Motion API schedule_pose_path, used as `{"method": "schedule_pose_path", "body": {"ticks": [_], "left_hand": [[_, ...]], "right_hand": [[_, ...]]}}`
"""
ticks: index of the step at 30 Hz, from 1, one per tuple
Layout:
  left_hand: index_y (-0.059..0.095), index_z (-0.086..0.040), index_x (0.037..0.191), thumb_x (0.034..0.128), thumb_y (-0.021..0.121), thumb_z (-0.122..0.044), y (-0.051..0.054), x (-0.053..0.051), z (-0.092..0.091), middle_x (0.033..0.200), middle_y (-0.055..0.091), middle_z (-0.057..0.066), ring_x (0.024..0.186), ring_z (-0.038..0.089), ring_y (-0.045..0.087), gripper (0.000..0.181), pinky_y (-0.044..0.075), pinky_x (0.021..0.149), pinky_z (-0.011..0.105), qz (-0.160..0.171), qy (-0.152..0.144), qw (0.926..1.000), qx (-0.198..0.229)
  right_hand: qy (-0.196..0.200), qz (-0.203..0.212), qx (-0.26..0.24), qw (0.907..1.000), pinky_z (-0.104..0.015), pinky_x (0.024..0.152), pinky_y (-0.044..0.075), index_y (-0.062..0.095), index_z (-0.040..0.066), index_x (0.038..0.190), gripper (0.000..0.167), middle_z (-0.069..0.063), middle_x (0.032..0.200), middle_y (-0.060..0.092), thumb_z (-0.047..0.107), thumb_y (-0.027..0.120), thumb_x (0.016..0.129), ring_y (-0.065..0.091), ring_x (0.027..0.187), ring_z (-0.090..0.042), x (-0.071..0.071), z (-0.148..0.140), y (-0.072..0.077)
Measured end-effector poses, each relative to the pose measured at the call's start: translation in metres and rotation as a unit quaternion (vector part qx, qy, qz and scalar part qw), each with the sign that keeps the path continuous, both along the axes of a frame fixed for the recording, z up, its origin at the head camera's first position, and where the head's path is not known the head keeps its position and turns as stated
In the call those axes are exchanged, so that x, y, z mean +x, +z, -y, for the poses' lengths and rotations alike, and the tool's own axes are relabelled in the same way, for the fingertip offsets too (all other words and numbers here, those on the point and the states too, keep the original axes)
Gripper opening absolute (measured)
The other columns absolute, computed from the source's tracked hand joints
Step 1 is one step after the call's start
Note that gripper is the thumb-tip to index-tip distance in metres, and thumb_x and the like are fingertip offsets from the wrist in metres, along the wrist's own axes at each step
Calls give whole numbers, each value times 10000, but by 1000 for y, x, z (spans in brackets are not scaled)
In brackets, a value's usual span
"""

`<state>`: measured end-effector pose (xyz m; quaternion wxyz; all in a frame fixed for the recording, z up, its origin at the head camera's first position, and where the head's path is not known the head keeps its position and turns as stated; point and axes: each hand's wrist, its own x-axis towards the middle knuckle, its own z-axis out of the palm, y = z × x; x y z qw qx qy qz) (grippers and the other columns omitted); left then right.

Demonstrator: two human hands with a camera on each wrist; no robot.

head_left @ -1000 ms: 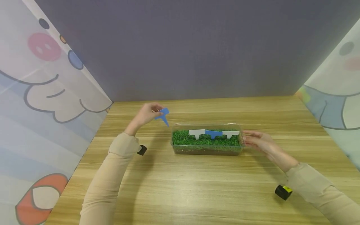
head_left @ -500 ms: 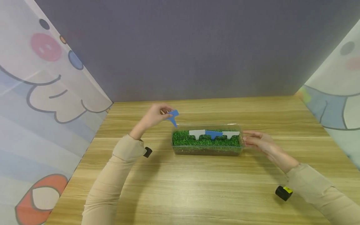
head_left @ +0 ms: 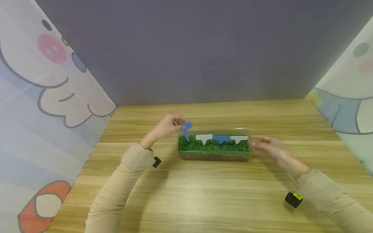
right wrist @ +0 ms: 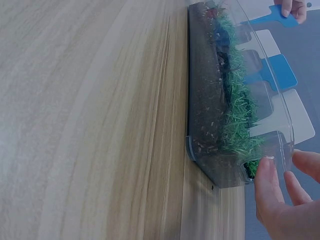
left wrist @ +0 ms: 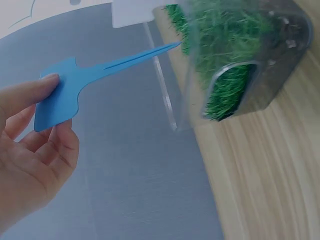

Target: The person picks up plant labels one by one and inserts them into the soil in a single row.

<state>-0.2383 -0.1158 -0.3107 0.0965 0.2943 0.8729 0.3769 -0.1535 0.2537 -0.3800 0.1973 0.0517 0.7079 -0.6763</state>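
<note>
My left hand (head_left: 170, 125) pinches a blue T-shaped plant label (head_left: 186, 126) between thumb and fingers, its pointed stem downward. In the head view the tip overlaps the grass at the left end; whether it touches cannot be told. A clear plastic planter box (head_left: 215, 157) holds green grass (head_left: 189, 147) over dark soil. Three labels stand in a row in the grass: a white label (head_left: 204, 138), a blue label (head_left: 221, 138) and another white label (head_left: 239, 138). My right hand (head_left: 272, 149) touches the box's right end with fingers mostly straight, seen closer in the right wrist view.
The box stands on a wooden table (head_left: 204, 194) in front of a grey panel (head_left: 204, 55). Cartoon-printed sheets (head_left: 52, 106) hang at both sides. A small black camera (head_left: 156, 161) is at the left wrist, another black camera (head_left: 293, 199) at the right.
My left hand has moved right and then down with the blue plant label, from beside the box to above its left end. The right hand and box have stayed in place.
</note>
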Motion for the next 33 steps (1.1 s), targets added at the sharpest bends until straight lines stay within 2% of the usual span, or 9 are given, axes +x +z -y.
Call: {"method": "schedule_pose_path", "body": {"ticks": [10, 15, 20, 28, 33], "left_hand": [[628, 5, 1004, 796, 611, -13, -12, 3, -3, 851, 609, 92, 716, 164, 535, 209, 479, 606, 238, 81, -75, 9999, -34], [643, -6, 979, 792, 620, -13, -17, 4, -4, 863, 625, 81, 715, 151, 537, 189, 473, 612, 233, -56, -132, 9998, -132], [653, -16, 972, 794, 624, -19, -21, 4, -4, 893, 638, 77, 722, 143, 546, 180, 468, 638, 237, -184, -240, 9993, -231], [652, -46, 991, 808, 619, -37, -26, 4, -6, 933, 639, 72, 759, 151, 554, 186, 459, 616, 229, -98, -196, 9981, -578], [654, -42, 985, 809, 618, -34, -28, 4, -6, 918, 637, 76, 760, 162, 561, 180, 456, 603, 230, -116, -267, 9978, -603]], "right_hand": [[53, -69, 177, 9998, -256, 865, 439, 217, -73, 1351, 672, 121, 958, 598, 195, 585, 857, 594, 887, -54, 0, 0, -2], [41, -79, 168, 9998, -271, 875, 433, 222, -71, 1350, 669, 104, 978, 598, 193, 587, 856, 595, 890, -60, 0, 1, -3], [67, -98, 231, 9997, -275, 881, 428, 224, -63, 1355, 663, 85, 1013, 582, 202, 579, 862, 589, 898, -53, 1, 2, -3], [114, -118, 239, 9996, -279, 881, 429, 220, -66, 1355, 653, 53, 1037, 584, 200, 567, 869, 589, 904, -58, 1, 3, -2], [92, -100, 146, 9998, -256, 860, 442, 215, -73, 1351, 655, 52, 1022, 597, 181, 572, 865, 592, 899, -64, 1, 3, -2]]}}
